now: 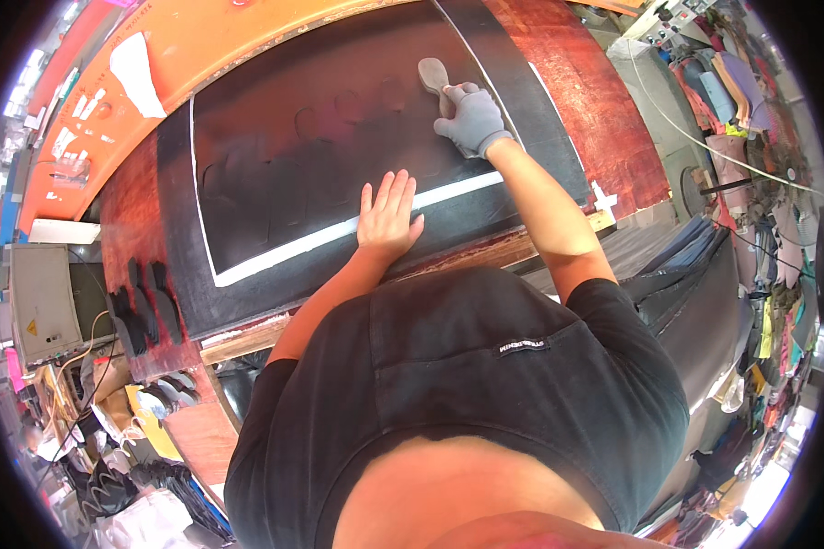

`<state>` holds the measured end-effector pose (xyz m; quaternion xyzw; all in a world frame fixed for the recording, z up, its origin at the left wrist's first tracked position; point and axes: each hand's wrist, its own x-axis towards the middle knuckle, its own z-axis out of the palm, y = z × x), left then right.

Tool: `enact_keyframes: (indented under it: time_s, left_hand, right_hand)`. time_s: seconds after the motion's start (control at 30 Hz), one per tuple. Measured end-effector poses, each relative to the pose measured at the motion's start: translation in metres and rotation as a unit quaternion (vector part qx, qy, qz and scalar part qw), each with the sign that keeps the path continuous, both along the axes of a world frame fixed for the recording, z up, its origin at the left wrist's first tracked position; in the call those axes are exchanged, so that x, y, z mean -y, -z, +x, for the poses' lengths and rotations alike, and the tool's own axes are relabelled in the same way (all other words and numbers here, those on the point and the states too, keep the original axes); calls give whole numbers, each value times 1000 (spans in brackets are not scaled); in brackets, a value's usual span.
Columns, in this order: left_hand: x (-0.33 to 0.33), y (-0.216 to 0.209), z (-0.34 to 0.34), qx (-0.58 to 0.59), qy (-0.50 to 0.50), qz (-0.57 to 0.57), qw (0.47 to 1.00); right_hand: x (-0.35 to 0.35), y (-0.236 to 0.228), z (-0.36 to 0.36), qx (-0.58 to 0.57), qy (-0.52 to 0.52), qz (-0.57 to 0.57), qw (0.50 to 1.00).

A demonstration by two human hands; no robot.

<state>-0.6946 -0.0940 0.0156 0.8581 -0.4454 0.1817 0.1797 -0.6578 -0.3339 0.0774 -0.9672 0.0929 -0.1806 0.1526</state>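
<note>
A black sheet [275, 183] lies on the work surface, with several sole-shaped outlines across it. My right hand [474, 119], in a grey glove, grips a grey-brown sole-shaped cutting die [433, 75] by its near end, over the right part of the sheet. Part of the die is hidden under the fingers. My bare left hand [389, 218] rests palm down with fingers stretched out, at the sheet's near edge, across the white strip [288, 253] that borders it.
An orange machine beam [188, 57] spans the far side. Stacked black sole-shaped pieces [160, 302] lie at the left of the red-brown table [595, 110]. A grey box [44, 302] stands further left. Dark sheets [696, 247] are piled at the right, near hanging colourful materials [737, 87].
</note>
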Motion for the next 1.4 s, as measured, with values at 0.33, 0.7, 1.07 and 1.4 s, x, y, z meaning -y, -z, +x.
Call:
enact_keyframes:
  time_s: [0.33, 0.7, 1.07, 1.4]
  left_hand:
    - [2, 7, 4, 63, 11, -14, 998]
    - [19, 8, 51, 70, 5, -6, 998]
    - [34, -29, 191, 58, 33, -7, 998]
    - [28, -9, 254, -50, -59, -75, 994]
  right_hand:
    - [4, 3, -5, 12, -6, 65, 998]
    - [10, 60, -137, 117, 105, 289, 944]
    - [20, 45, 8, 177, -7, 87, 980]
    - [125, -75, 214, 342, -18, 299, 891]
